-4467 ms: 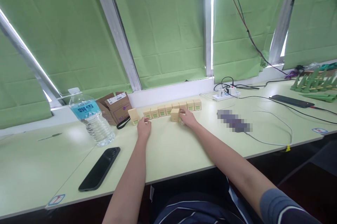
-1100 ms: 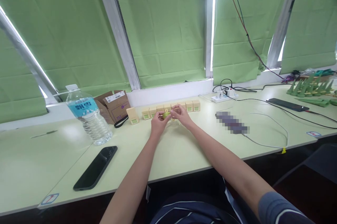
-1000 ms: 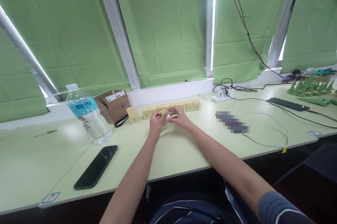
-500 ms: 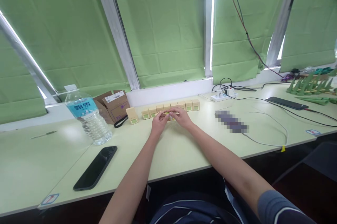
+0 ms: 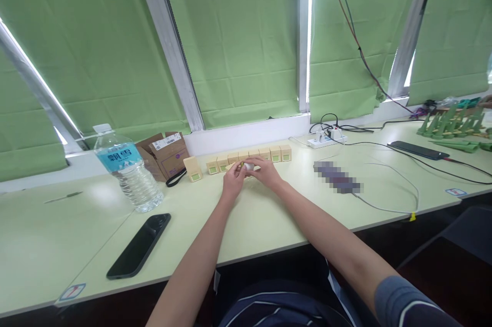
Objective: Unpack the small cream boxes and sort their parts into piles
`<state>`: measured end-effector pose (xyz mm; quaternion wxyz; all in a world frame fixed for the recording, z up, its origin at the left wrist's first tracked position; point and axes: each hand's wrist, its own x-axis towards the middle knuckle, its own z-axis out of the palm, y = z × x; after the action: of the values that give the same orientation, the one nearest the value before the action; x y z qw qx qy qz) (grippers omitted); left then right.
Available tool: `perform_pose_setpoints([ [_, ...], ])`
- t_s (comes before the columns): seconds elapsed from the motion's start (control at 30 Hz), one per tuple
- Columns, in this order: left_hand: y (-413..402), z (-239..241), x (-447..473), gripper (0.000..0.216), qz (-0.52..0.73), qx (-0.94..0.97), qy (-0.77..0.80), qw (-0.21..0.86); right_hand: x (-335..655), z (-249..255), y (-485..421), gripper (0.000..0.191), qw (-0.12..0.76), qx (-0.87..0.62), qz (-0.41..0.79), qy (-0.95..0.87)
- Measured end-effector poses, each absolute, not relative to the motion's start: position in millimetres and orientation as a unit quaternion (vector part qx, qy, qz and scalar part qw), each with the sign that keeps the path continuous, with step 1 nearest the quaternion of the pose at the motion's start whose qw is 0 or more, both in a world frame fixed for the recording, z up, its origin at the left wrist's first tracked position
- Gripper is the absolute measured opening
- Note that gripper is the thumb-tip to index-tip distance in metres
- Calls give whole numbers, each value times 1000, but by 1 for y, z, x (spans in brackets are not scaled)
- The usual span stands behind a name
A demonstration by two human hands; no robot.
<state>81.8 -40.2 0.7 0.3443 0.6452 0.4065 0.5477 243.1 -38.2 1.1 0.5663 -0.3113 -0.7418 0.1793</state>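
My left hand (image 5: 232, 181) and my right hand (image 5: 267, 172) meet over the table, fingers closed around a small white object (image 5: 249, 166). A bit of yellow shows at its left side, and the fingers cover much of the rest. Just behind them runs a row of small cream-coloured boxes (image 5: 275, 154), each with a green square on its front. My hands partly hide the middle of that row. To the left of it, a similar box (image 5: 192, 169) stands apart with a tall flap raised.
At left are a water bottle (image 5: 132, 173), an open cardboard box (image 5: 169, 155), a black phone (image 5: 139, 246) and a pen (image 5: 63, 197). To the right lie a power strip (image 5: 326, 139), a blurred-out device (image 5: 337, 177) with a cable, another phone (image 5: 418, 150) and green cone-shaped pieces (image 5: 453, 124).
The white object now shows between my fingers, where mostly a yellowish bit showed before. My fingers have shifted slightly around it; my arms have hardly moved.
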Motion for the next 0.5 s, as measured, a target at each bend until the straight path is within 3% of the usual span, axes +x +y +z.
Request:
perform_pose_setpoints([
  [0.3, -51, 10, 86, 30, 531, 709, 425, 185, 237, 2, -41, 28, 542, -314, 117, -771],
  [0.5, -48, 12, 87, 34, 530, 674, 426, 287, 235, -2, -38, 29, 530, -332, 78, -776],
])
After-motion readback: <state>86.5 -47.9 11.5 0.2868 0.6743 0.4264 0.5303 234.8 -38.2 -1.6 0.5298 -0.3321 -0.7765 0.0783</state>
